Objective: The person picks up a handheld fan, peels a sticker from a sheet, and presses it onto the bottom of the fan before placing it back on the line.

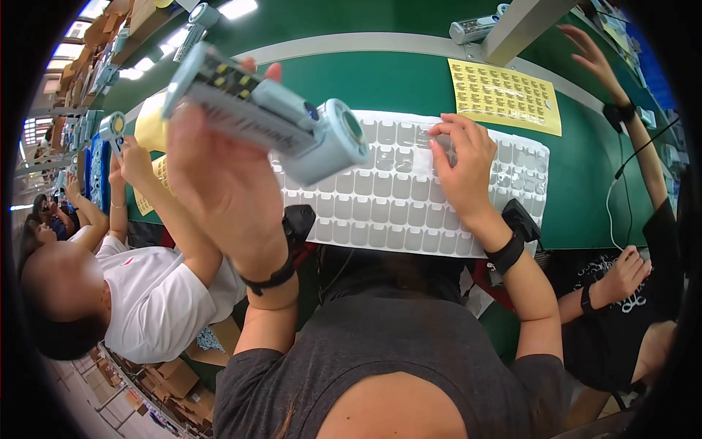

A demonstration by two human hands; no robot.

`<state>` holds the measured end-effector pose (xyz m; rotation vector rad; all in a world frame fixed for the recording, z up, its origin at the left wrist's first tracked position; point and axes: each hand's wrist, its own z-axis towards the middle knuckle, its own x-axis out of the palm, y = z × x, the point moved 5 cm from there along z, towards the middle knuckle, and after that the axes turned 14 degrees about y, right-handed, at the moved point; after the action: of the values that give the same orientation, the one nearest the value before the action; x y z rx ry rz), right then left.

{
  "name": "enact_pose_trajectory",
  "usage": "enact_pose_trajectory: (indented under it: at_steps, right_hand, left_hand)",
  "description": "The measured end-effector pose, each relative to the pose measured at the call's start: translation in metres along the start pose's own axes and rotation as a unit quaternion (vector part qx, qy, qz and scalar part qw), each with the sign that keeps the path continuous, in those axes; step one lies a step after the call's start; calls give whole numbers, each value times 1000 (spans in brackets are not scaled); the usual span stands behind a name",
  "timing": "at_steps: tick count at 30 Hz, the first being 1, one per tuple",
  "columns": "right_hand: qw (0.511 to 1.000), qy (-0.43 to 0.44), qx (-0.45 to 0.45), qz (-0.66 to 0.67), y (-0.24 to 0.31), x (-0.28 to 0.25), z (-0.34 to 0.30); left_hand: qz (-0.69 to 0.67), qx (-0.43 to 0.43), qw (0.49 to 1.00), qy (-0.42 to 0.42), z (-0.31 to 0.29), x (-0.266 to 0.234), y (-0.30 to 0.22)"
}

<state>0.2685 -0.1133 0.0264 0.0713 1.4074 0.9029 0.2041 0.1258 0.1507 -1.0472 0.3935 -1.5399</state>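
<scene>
My left hand [227, 172] is raised above the bench, its fingers wrapped round a light-blue handheld device [267, 121] with a round ring-shaped end and dark printing along its side. The device is tilted and close to the camera, slightly blurred. Beneath it lies a white tray [351, 233] moulded into many small pockets. Some pockets on its right half hold clear, shiny pieces. My right hand [468, 157] rests over the tray's upper right part, thumb and fingers apart, fingertips at the pockets. Nothing shows gripped in it. The device hides the tray's upper left corner.
A yellow sticker sheet [504, 95] lies behind the tray on the green bench [329, 69]. A grey metal post [523, 33] rises beyond it, beside another light-blue device [472, 29]. A co-worker in white [161, 300] sits left; another in black [599, 314] sits right, one arm reaching forward.
</scene>
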Motion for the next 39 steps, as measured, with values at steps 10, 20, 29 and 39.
enact_pose_trajectory:
  at_steps: [10,20,29,39]
  right_hand:
    - [999,18,-9,32,-5,4,12]
    - [977,47,-60,199,11,8,9]
    - [785,130,126,593,57,-77,18]
    - [802,161,180,546,90,-79,9]
  left_hand:
    - [137,-23,990,26,-26,16,-11]
    - [148,-46,981,113,-47,38,32]
    - [336,-38,908,249,-62,53,53]
    - [319,-38,911,261,-68,60,62]
